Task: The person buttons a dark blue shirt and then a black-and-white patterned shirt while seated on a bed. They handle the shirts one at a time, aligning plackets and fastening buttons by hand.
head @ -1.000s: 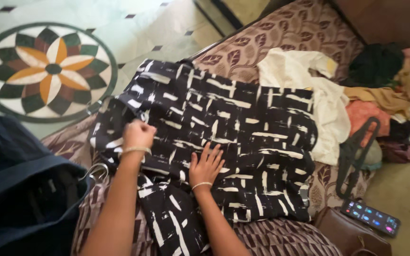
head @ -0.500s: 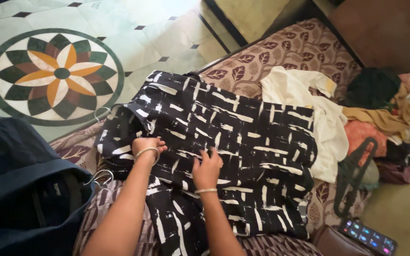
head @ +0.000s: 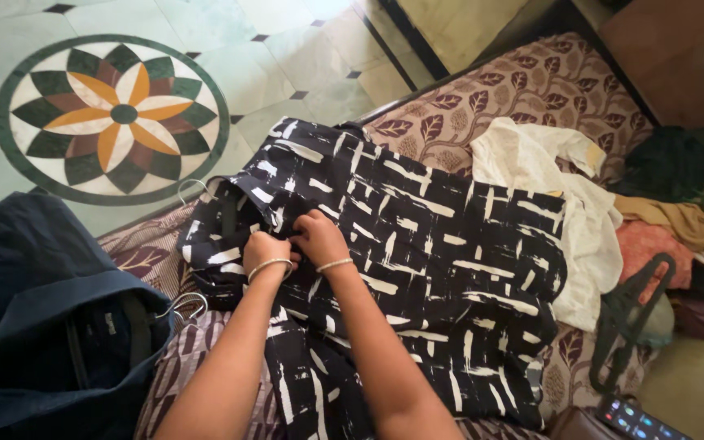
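Indoors, left hand (head: 266, 249) and right hand (head: 318, 236) pinch soft black-and-white patterned garment (head: 417, 236) spread across leaf-print bedspread (head: 490, 90) beside marble floor (head: 287, 57).

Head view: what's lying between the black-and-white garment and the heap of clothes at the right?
A cream shirt lies there in the head view, its left edge tucked under the black-and-white garment, its right side reaching the heap of clothes.
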